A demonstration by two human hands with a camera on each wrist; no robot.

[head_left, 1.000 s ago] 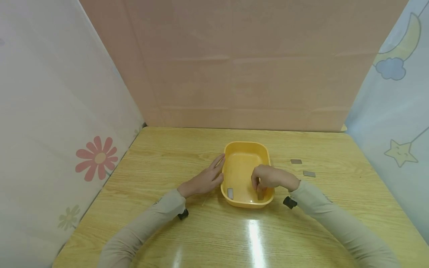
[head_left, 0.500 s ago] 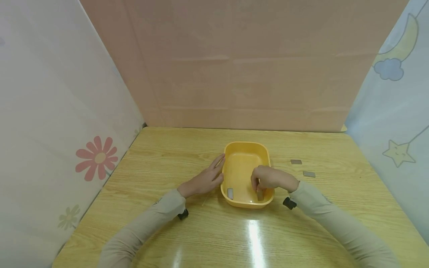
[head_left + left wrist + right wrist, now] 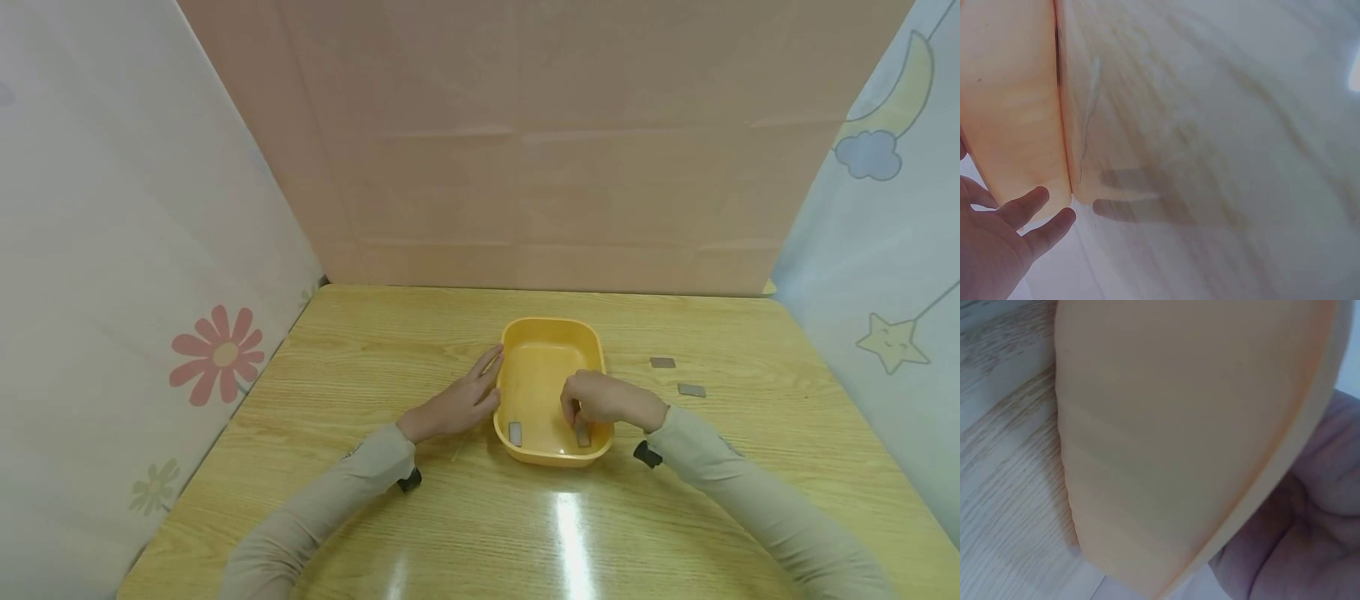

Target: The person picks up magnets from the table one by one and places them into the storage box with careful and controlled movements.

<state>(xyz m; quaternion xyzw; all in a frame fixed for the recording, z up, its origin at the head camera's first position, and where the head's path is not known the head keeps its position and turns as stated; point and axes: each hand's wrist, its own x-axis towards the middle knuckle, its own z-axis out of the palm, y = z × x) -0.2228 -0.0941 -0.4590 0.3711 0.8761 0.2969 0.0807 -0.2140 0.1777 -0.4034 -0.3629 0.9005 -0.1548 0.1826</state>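
In the head view a yellow rectangular tray (image 3: 536,375) with rounded corners sits mid-table. My left hand (image 3: 459,403) rests against its left wall, fingers extended; the left wrist view shows those fingers (image 3: 1050,231) spread beside the tray's side. Reaching over the right rim, my right hand (image 3: 606,397) has its fingers curled down inside and pinches the far end of a small grey rectangular tile (image 3: 583,437) at the near right corner. Another grey tile (image 3: 515,433) lies in the near left corner. In the right wrist view the tray wall (image 3: 1179,437) hides the fingertips.
Two more tiles lie on the wooden table right of the tray: a brownish one (image 3: 663,362) and a grey one (image 3: 692,390). A pink-brown backdrop (image 3: 525,167) stands behind the table, with printed cloths (image 3: 112,208) at both sides.
The tile under my right fingers has turned from a browner, tilted look to lighter grey, lying flatter on the tray floor. Both hands stay nearly where they were.
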